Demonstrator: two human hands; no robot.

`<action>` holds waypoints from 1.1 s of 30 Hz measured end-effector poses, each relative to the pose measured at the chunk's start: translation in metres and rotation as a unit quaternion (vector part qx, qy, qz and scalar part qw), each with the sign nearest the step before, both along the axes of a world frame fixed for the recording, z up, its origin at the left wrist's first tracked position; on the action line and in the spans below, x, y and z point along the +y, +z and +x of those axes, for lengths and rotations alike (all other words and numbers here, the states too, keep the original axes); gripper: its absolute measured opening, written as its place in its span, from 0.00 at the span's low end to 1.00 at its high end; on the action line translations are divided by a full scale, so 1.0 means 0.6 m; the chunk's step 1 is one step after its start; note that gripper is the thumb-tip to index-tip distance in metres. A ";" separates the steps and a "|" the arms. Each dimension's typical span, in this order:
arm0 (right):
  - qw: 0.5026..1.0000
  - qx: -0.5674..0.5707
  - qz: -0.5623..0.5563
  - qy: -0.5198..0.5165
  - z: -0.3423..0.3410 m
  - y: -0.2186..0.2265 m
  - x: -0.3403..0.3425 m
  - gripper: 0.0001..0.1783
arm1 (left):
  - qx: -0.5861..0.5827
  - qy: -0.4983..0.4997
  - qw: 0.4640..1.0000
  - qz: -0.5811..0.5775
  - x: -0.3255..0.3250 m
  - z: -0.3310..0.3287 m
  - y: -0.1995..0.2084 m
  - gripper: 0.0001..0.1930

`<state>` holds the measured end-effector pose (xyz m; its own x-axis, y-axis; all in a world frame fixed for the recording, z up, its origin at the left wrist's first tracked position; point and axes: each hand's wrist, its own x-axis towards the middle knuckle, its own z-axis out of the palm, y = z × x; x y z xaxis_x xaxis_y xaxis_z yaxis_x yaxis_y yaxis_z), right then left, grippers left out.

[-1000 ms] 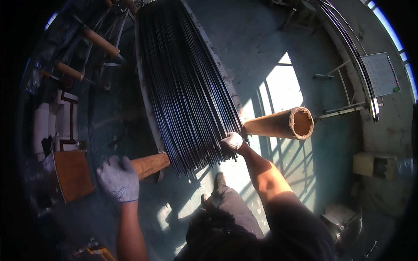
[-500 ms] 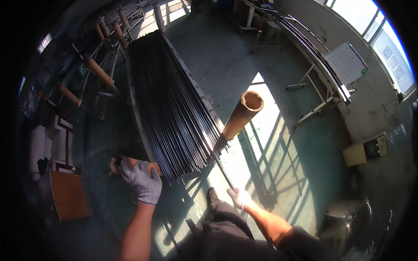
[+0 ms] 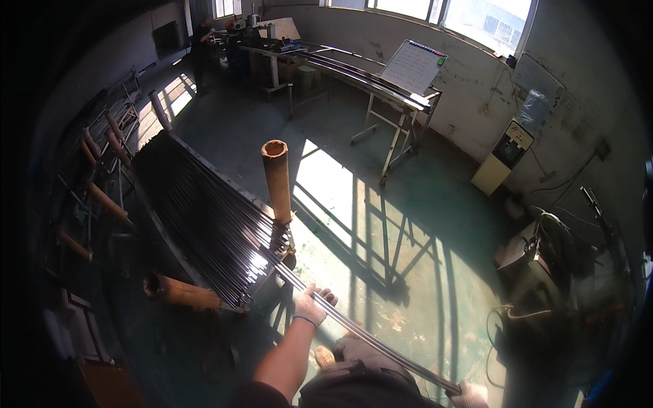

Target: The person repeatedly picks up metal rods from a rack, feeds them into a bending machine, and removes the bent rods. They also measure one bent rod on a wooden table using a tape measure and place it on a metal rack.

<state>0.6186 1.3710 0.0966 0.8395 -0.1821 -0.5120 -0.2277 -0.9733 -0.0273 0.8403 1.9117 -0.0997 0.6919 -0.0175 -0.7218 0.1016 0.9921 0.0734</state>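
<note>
I now see one long rod (image 3: 367, 340), half a second ago barely started, drawn well clear of the dark rod bundle (image 3: 204, 217) on its rack, my gloved left hand (image 3: 309, 306) and right hand (image 3: 469, 394) both clenched around it above the floor (image 3: 381, 272).

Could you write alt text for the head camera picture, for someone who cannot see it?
Two gloved hands, left and right, hold one long thin metal rod drawn out from a dark bundle of rods on a rack, above a sunlit workshop floor.
</note>
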 end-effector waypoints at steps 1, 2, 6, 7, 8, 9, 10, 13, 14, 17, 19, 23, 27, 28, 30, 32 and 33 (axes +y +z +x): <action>0.999 -0.040 -0.008 -0.002 -0.033 0.000 -0.036 0.26 | 0.007 -0.010 1.000 0.012 -0.031 -0.019 0.014 0.12; 0.997 -0.081 -0.017 0.002 -0.060 -0.005 -0.071 0.25 | -0.012 -0.017 1.000 0.021 -0.061 -0.038 0.029 0.11; 0.966 -0.245 -0.067 0.055 -0.158 -0.048 -0.205 0.21 | -0.063 -0.069 0.995 0.039 -0.166 -0.081 0.096 0.03; 0.954 -0.282 -0.087 0.057 -0.176 -0.059 -0.239 0.21 | -0.064 -0.078 0.994 0.042 -0.196 -0.091 0.117 0.03; 0.939 -0.322 -0.114 0.039 -0.194 -0.071 -0.274 0.18 | -0.100 -0.093 0.990 0.034 -0.226 -0.106 0.143 0.02; 0.922 -0.360 -0.139 0.020 -0.213 -0.083 -0.308 0.16 | -0.136 -0.105 0.984 0.052 -0.250 -0.114 0.174 0.03; 0.923 -0.357 -0.141 0.003 -0.223 -0.083 -0.368 0.16 | -0.175 -0.113 0.976 0.061 -0.269 -0.122 0.209 0.03; 0.898 -0.397 -0.168 -0.081 -0.303 -0.082 -0.564 0.14 | -0.266 -0.076 0.951 0.140 -0.292 -0.112 0.333 0.07; 0.894 -0.371 -0.211 -0.134 -0.345 -0.080 -0.640 0.12 | -0.260 -0.048 0.949 0.173 -0.297 -0.109 0.375 0.07; 0.810 -0.351 -0.229 -0.410 -0.448 -0.089 -0.849 0.19 | -0.353 -0.098 0.872 0.324 -0.394 -0.135 0.455 0.08; 0.623 -0.403 -0.347 -0.574 -0.473 -0.117 -0.925 0.29 | -0.362 -0.123 0.907 0.177 -0.506 -0.161 0.485 0.03; 0.151 -0.534 0.631 -0.543 -0.415 -0.144 -0.894 0.37 | -0.351 -0.242 0.861 0.276 -0.842 -0.203 0.467 0.06; 0.028 -0.469 0.786 -0.402 -0.258 -0.106 -0.857 0.13 | -0.495 -0.323 0.506 0.628 -1.130 -0.225 0.464 0.04; 0.019 -0.478 0.738 -0.476 -0.229 -0.098 -0.888 0.08 | -0.494 -0.338 0.421 0.681 -1.183 -0.220 0.465 0.04; 0.010 -0.492 0.709 -0.504 -0.216 -0.082 -0.978 0.07 | -0.506 -0.385 0.509 0.580 -1.279 -0.194 0.463 0.01; -0.021 -0.504 0.696 -0.511 -0.218 -0.075 -1.083 0.11 | -0.544 -0.367 0.527 0.540 -1.354 -0.140 0.454 0.05; 0.016 -0.500 0.691 -0.522 -0.227 -0.069 -1.136 0.04 | -0.568 -0.347 0.524 0.532 -1.387 -0.101 0.452 0.08</action>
